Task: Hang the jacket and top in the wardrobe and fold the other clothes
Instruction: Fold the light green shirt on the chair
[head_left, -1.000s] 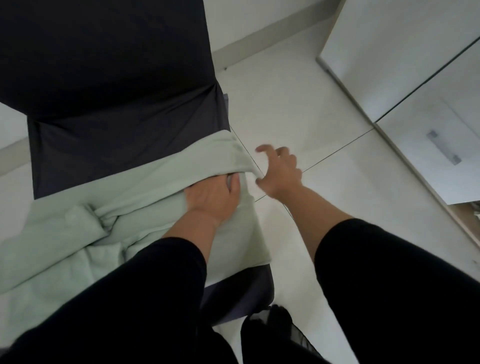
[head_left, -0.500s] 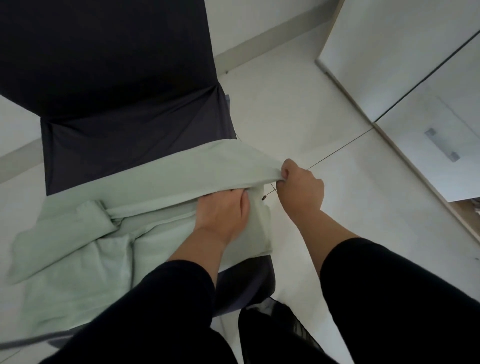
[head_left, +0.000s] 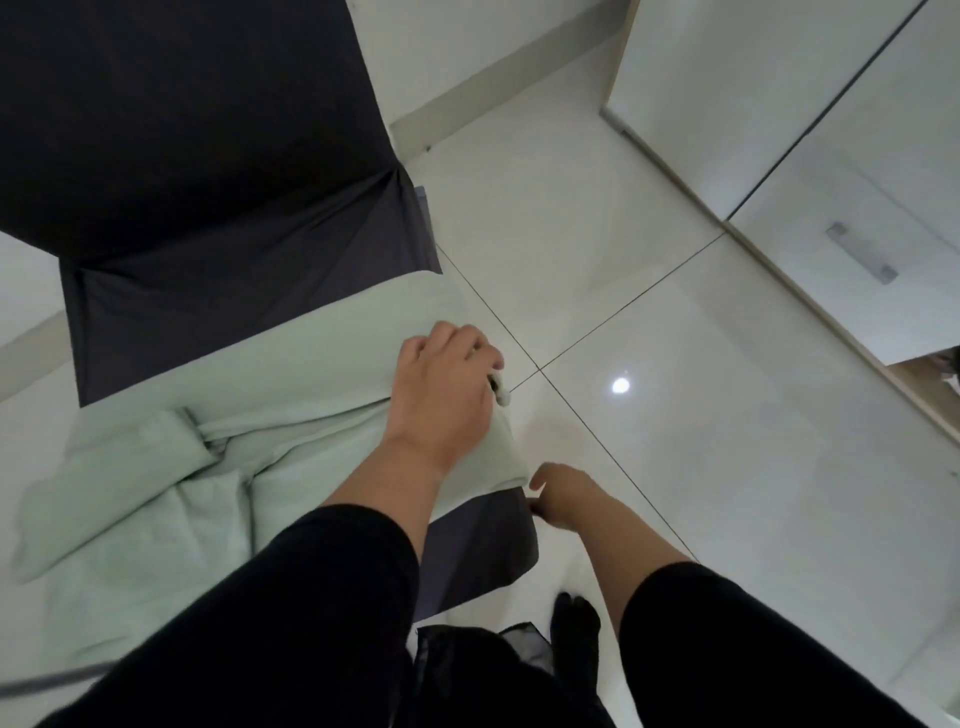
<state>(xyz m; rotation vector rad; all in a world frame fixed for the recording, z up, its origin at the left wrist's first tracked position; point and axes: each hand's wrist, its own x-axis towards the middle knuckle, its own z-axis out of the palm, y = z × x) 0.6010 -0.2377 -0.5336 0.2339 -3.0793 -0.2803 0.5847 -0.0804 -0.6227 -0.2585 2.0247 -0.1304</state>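
The pale green garment (head_left: 218, 467) lies rumpled over the dark chair (head_left: 208, 234), part trailing off its left side. The left hand (head_left: 441, 395) grips its right edge, fingers curled round the cloth. Lower down, the right hand (head_left: 558, 496) pinches the hem corner at the seat edge. A hard pull could drag the loose left part onto the floor (head_left: 675, 467). The wardrobe (head_left: 831, 182) stands well apart, doors shut.

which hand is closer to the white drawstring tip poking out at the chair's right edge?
Left. The left hand lies on the pale green garment, its fingers right at the white drawstring tip. The right hand sits lower, by the dark chair's front corner, apart from it.
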